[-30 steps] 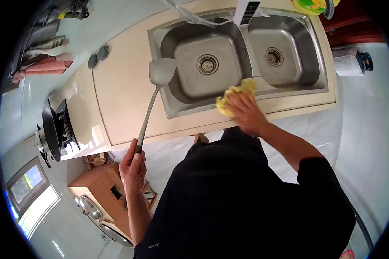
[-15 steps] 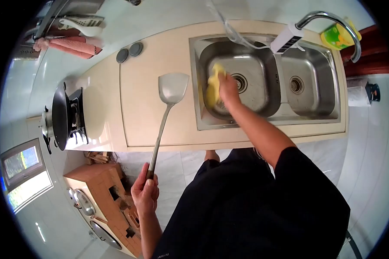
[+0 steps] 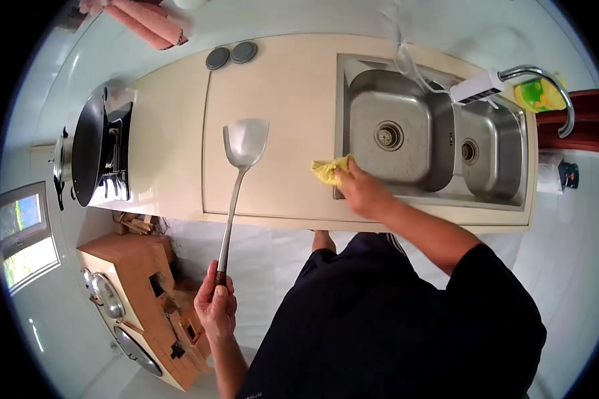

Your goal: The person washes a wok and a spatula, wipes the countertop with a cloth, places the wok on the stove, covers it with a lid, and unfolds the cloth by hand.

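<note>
A metal wok spatula (image 3: pixel 230 211) points up and away from me, its broad blade over the cream countertop (image 3: pixel 286 86). My left hand (image 3: pixel 216 307) is closed around the dark end of its handle, in front of the counter's edge. My right hand (image 3: pixel 366 191) grips a crumpled yellow cloth (image 3: pixel 329 171) at the left front corner of the double steel sink (image 3: pixel 343 120). The cloth hangs out past the fingers on the left, over the counter. Both basins show bare metal and a round drain.
A white faucet body with a curved chrome spout (image 3: pixel 539 70) reaches over the sink. Behind it stands a yellow-green packet (image 3: pixel 540 95). Two grey discs (image 3: pixel 231 56) lie at the counter's back. On the left, a black wok (image 3: pixel 90 147) is by the stove; a brick hearth (image 3: pixel 136 266) stands below.
My right hand has brought the yellow cloth out of the left basin to the sink's front left corner. The view has shifted; my left hand still holds the spatula.
</note>
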Demonstrator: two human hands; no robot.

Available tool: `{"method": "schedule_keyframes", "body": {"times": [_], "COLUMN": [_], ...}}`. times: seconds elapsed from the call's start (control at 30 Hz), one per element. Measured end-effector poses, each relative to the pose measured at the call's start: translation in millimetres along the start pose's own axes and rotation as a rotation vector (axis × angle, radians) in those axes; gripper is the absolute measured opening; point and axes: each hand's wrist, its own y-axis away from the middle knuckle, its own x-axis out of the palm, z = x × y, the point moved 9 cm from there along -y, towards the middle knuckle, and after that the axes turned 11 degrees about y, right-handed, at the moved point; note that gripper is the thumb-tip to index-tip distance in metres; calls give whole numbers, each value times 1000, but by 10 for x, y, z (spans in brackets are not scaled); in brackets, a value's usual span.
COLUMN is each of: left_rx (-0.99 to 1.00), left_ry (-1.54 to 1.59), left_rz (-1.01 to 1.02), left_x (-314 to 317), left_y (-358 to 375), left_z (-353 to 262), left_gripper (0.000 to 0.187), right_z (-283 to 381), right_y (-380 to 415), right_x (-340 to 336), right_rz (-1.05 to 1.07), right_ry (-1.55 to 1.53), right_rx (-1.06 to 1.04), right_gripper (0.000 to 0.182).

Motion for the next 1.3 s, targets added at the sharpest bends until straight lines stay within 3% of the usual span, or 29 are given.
{"method": "schedule_keyframes", "body": {"times": [0.07, 0.13, 0.2, 0.27, 0.37, 0.43, 0.53, 0.6, 0.7, 0.77, 0.83, 0.93, 1.03, 1.13, 1.27, 1.3], "left_rx": [-3, 8, 17, 22, 18, 6, 5, 28, 41, 41, 28, 62, 64, 38, 46, 33], "left_ry": [-12, -10, -25, -24, -24, -18, 7, 15, -1, 4, 21, 5, 11, -12, -41, -55], "left_rz": [-12, -18, -58, -69, -112, -138, -157, -172, -214, -230, -224, -242, -265, -256, -257, -273], "left_x": [-75, -129, -201, -268, -365, -432, -613, -677, -806, -891, -992, -1071, -1158, -1235, -1149, -1100], "left_y": [-23, -16, 17, 84, 181, 256, 318, 345, 422, 453, 476, 493, 470, 395, 261, 238], "left_z": [-51, -114, -161, -183, -164, -148, -57, -49, -92, -127, -147, -210, -214, -224, -299, -330], "left_gripper": [52, 54, 55, 56, 56, 56, 56, 56, 55, 54, 54, 55, 56, 56, 56, 57], "right_z": [-453, -858, -945, -957, -667, -236, 647, 1007, 663, 107, -396, -539, -637, -744, -749, -779], "right_y": [-579, -1322, -1908, -2345, -2302, -1787, -588, -184, -691, -1427, -2022, -2441, -2786, -3222, -3270, -3189], "right_x": [-108, -498, -1034, -1085, -288, 27, -36, -189, -444, -481, -584, -402, -528, -641, -334, -286], "right_rz": [242, 146, -103, -513, -441, -367, -116, 40, -153, -325, -425, -218, -326, -402, -471, -481], "right_ry": [-291, -348, 12, 37, 300, 236, 101, 126, 200, 467, 413, 526, 623, 521, 491, 513], "right_rx": [318, 491, 485, 92, -322, -423, -356, -429, -531, -545, -356, -124, 4, -74, -167, -108], "right_gripper": [30, 32, 31, 32, 37, 40, 52, 43, 32, 23, 14, 15, 13, 13, 18, 19]}}
